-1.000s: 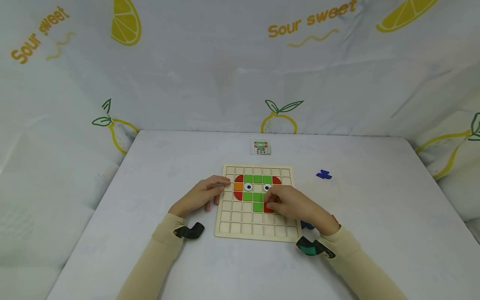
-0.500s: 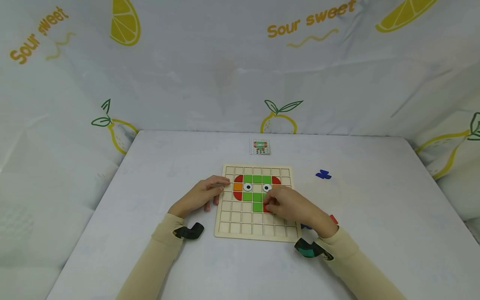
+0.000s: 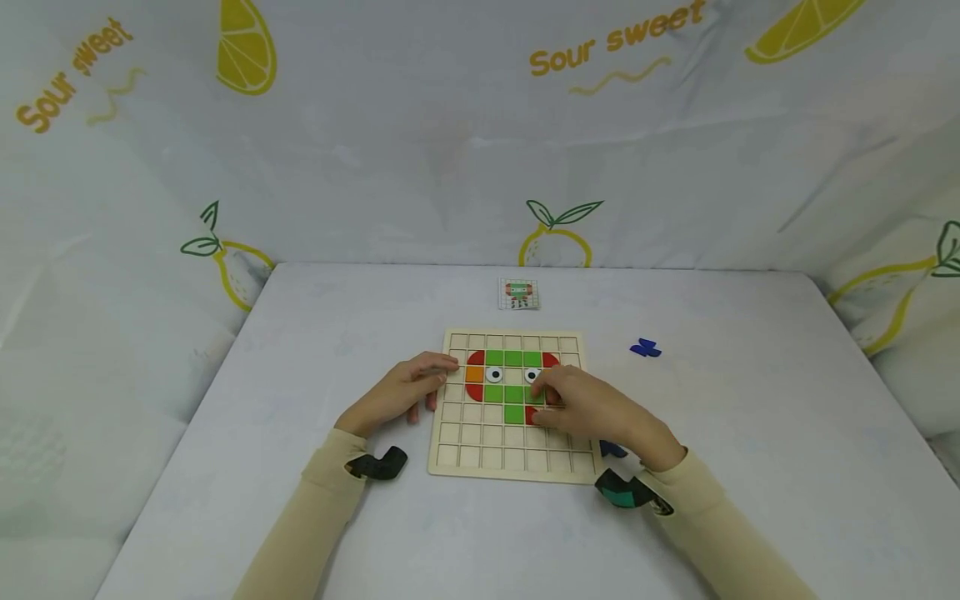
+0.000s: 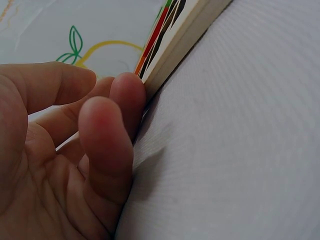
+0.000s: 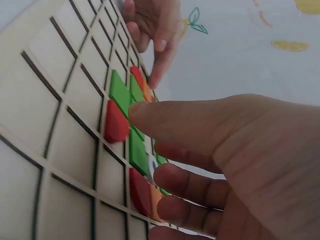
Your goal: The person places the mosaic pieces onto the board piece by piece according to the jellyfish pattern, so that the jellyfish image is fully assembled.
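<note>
A light wooden grid board lies on the table with green, red and orange pieces and two eye discs in its cells. The right hand is over the board's right part, its thumb tip by a red piece below the green row. In the right wrist view the right hand has thumb and fingers apart, with that red piece lying beyond the thumb tip. The left hand rests at the board's left edge, fingers relaxed; in the left wrist view its fingertips meet the board's side.
A small stack of picture cards lies behind the board. Blue pieces are to the right, and another blue piece sits by the board's right edge near the right wrist. A lemon-print cloth hangs behind the table.
The right hand's fingers have spread from the thumb and lifted slightly, uncovering more of the green row. The loose red piece beside the right wrist is now hidden. The left hand stays in place.
</note>
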`<action>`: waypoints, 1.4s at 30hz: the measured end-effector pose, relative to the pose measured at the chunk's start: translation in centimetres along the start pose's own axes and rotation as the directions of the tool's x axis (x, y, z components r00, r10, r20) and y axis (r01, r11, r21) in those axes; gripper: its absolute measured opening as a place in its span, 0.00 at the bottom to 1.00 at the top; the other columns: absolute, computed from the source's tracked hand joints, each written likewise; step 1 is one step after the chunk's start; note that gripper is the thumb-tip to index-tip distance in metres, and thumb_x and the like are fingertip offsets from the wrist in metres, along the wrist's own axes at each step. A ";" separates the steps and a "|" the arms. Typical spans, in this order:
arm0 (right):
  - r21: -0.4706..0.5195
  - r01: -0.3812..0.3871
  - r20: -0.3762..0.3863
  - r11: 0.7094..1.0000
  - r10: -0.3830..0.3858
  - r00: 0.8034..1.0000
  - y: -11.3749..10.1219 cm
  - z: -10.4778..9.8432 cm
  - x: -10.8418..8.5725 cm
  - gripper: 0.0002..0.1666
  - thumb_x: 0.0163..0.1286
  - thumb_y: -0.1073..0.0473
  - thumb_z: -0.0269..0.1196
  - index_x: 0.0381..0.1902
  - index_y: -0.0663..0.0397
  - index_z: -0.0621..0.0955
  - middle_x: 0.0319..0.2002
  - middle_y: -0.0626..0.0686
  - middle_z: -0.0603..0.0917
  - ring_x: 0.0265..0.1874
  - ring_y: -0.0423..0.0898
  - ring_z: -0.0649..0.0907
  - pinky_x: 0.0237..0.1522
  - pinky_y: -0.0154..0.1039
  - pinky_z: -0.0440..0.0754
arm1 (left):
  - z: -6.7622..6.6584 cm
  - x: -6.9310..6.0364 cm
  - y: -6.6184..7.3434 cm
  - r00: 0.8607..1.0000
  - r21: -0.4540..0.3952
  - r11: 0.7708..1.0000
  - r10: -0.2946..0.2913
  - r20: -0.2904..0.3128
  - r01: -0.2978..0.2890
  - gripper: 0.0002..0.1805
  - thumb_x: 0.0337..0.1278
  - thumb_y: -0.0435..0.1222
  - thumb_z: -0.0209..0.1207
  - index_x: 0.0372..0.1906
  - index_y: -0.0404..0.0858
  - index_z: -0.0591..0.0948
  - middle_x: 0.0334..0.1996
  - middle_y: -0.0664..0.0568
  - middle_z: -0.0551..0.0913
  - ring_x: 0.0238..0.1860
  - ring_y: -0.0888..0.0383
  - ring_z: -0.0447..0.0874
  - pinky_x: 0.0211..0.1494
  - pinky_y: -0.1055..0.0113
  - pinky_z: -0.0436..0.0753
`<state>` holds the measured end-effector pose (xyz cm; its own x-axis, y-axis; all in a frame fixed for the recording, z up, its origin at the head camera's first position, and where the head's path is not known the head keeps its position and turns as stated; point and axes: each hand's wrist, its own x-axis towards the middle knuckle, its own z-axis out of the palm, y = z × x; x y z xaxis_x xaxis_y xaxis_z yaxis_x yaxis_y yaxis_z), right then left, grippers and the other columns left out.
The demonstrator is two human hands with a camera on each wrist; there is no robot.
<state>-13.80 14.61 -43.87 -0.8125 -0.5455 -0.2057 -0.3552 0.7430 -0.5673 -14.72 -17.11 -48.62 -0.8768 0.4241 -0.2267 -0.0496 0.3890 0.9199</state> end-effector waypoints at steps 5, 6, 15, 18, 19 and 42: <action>0.006 -0.071 0.040 0.997 0.071 0.997 1.4 -2.7 -1.1 0.13 0.66 0.56 0.70 0.46 0.53 0.82 0.31 0.49 0.75 0.34 0.45 0.75 0.32 0.36 0.72 | 0.1 0.1 0.0 1.000 -0.003 1.000 0.007 0.003 -0.007 0.19 0.77 0.41 0.51 0.67 0.50 0.76 0.27 0.48 0.77 0.24 0.58 0.72 0.21 0.69 0.77; 0.008 -0.092 0.057 0.996 0.091 0.994 1.8 -3.3 -1.4 0.12 0.67 0.56 0.70 0.45 0.53 0.82 0.32 0.49 0.76 0.34 0.45 0.75 0.32 0.36 0.73 | 0.1 0.1 0.0 1.000 -0.004 1.000 0.008 0.004 -0.008 0.19 0.77 0.41 0.51 0.67 0.50 0.76 0.27 0.48 0.77 0.24 0.58 0.72 0.21 0.69 0.77; -0.075 -0.272 0.085 0.959 0.278 0.957 6.3 -7.0 -3.8 0.31 0.65 0.47 0.71 0.57 0.61 0.79 0.52 0.62 0.82 0.51 0.59 0.80 0.50 0.53 0.84 | 0.1 0.0 -0.2 1.000 0.010 1.000 -0.006 -0.008 0.006 0.18 0.77 0.41 0.51 0.66 0.52 0.76 0.28 0.48 0.78 0.27 0.57 0.73 0.22 0.68 0.77; -0.078 -0.299 0.072 0.951 0.305 0.950 7.3 -7.7 -4.3 0.35 0.65 0.45 0.70 0.60 0.64 0.77 0.57 0.66 0.80 0.56 0.65 0.78 0.54 0.60 0.82 | 0.1 0.0 -0.3 1.000 0.019 1.000 -0.010 -0.011 0.011 0.18 0.76 0.42 0.52 0.66 0.53 0.76 0.28 0.49 0.78 0.27 0.57 0.74 0.22 0.68 0.77; -0.073 -0.303 0.076 0.950 0.308 0.948 7.6 -7.9 -4.4 0.36 0.65 0.44 0.70 0.61 0.64 0.76 0.58 0.67 0.79 0.57 0.66 0.77 0.55 0.60 0.82 | 0.1 -0.1 -0.3 1.000 0.019 1.000 -0.013 -0.012 0.013 0.18 0.76 0.42 0.52 0.66 0.53 0.76 0.27 0.49 0.78 0.27 0.57 0.74 0.22 0.68 0.77; -0.222 -0.333 0.123 0.916 0.365 0.923 9.5 -7.2 -5.8 0.57 0.48 0.43 0.81 0.70 0.59 0.69 0.63 0.72 0.67 0.58 0.70 0.68 0.53 0.71 0.77 | -0.1 0.1 0.0 1.000 0.000 1.000 0.002 0.004 -0.002 0.18 0.76 0.41 0.53 0.66 0.50 0.77 0.27 0.47 0.78 0.24 0.56 0.72 0.21 0.69 0.77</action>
<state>-15.74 27.63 -42.30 -0.8226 -0.2799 -0.4950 -0.1578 0.9486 -0.2742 -14.84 -17.16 -48.56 -0.8748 0.4285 -0.2261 -0.0478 0.3880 0.9204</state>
